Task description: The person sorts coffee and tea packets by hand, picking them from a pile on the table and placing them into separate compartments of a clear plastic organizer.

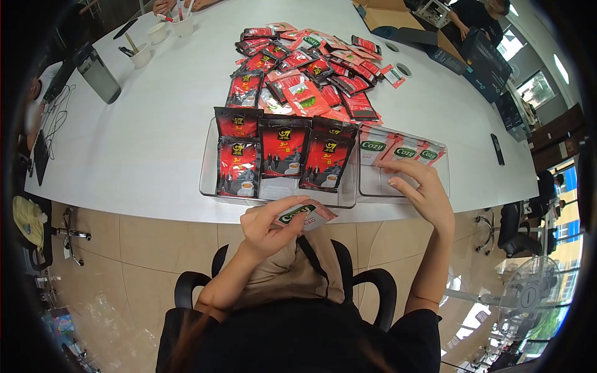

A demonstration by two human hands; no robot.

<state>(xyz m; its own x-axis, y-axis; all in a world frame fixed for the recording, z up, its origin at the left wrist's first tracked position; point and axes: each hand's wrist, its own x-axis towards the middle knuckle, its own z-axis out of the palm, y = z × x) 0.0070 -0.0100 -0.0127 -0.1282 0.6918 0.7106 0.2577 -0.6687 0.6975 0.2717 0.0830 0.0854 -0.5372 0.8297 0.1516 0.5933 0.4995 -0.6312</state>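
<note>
My left hand (264, 228) pinches a pink and white Cozy tea sachet (319, 215) just off the table's front edge. Over the right clear plastic bin (404, 197), my right hand (429, 194) has its thumb and fingers apart, with fingertips close to the Cozy sachets (405, 151) standing along the bin's back. Nothing shows between those fingers. In the left clear bin (281, 203), several red and black G7 coffee packets (283, 149) stand upright in rows.
Behind the bins lies a loose pile of coffee and tea packets (305, 68). A bottle (99, 76), cups (142, 57) with pens and a dark phone-like object (497, 149) are on the white table (155, 143). Another person's hands (164, 6) show at the far edge; open boxes (429, 40) stand back right.
</note>
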